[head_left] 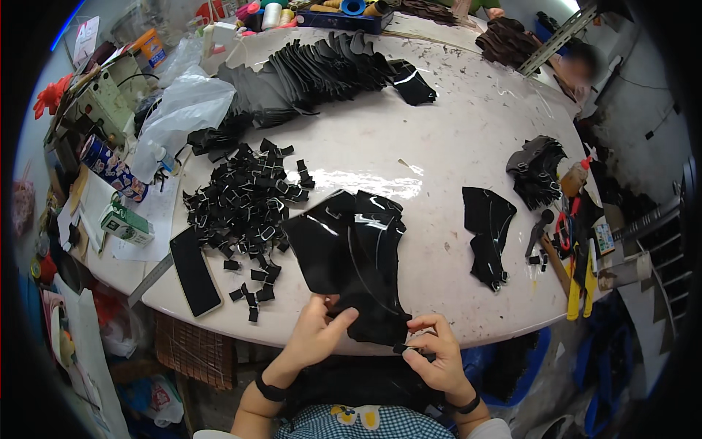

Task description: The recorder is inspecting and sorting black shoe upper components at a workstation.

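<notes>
A glossy black shaped leather piece (322, 252) lies at the table's near edge in front of me, with a second shiny black panel (376, 234) along its right side. My left hand (318, 333) rests at the lower left edge of the leather, thumb and fingers apart. Between the thumb and fingers of my right hand (436, 358) is a small black buckle strap (401, 348), close to the leather's lower right corner. To the left lies a heap of similar black straps with metal buckles (245, 197).
Layered black pieces (300, 77) stretch across the far left. A phone (196, 272) and metal ruler (150, 279) lie left. On the right are joined black pieces (488, 227), a black stack (537, 172), a hammer (541, 225) and yellow-handled tool (583, 285). Another person sits far right.
</notes>
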### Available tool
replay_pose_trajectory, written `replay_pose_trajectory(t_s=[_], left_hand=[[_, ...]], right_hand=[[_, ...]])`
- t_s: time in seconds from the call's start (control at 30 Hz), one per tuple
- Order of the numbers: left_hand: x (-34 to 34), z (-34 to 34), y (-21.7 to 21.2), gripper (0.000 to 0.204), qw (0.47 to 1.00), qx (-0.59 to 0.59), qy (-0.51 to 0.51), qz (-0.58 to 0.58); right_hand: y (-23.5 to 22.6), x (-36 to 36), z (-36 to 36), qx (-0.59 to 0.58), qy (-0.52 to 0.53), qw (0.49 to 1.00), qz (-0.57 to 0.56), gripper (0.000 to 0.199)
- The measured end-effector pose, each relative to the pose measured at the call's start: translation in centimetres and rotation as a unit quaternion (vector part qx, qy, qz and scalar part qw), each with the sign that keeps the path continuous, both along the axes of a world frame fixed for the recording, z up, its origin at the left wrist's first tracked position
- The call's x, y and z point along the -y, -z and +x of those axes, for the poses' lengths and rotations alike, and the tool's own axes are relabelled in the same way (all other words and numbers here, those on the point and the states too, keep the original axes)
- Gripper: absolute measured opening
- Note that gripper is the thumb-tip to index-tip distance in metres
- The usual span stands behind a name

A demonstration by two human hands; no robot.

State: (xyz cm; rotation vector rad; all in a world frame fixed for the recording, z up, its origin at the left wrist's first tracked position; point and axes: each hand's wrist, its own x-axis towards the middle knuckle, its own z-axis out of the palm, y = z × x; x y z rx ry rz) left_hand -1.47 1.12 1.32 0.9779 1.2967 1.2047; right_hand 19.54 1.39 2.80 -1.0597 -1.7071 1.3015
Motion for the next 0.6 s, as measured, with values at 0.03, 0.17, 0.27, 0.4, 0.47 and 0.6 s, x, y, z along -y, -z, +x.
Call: replay_pose_trajectory(t_s=[0.03,0.17,0.27,0.4,0.47,0.6], left_hand=[[0.0,-0.3,0.0,0.041,0.999,0.038,0.009,0.023],[0.3,-0.3,-0.2,0.042,0.997,0.078,0.012,0.025],[0.6,0.1,-0.7,0.041,0.987,0.162,-0.003,0.013],[1.3,0.5,-1.2,0.048,0.968,0.245,0.052,-0.025],[1.7,0.9,-1.4,0.054,0.965,0.231,0.116,-0.04],[2.3,1.8,-1.6,0.038,0.98,0.117,0.155,-0.033]], right_hand=[[0.0,0.0,-0.1,0.006,-0.006,1.0,0.013,0.008],[-0.3,-0.2,-0.5,0.011,-0.01,0.997,0.07,0.009],[-0.6,-0.1,-0.6,0.003,-0.014,0.998,0.055,0.01],[-1.0,0.3,-0.3,-0.011,-0.035,0.997,0.063,0.01],[-0.9,0.4,-0.3,-0.009,-0.034,0.998,0.059,0.01],[-0.6,0.6,-0.5,-0.028,-0.027,0.999,0.032,0.01]])
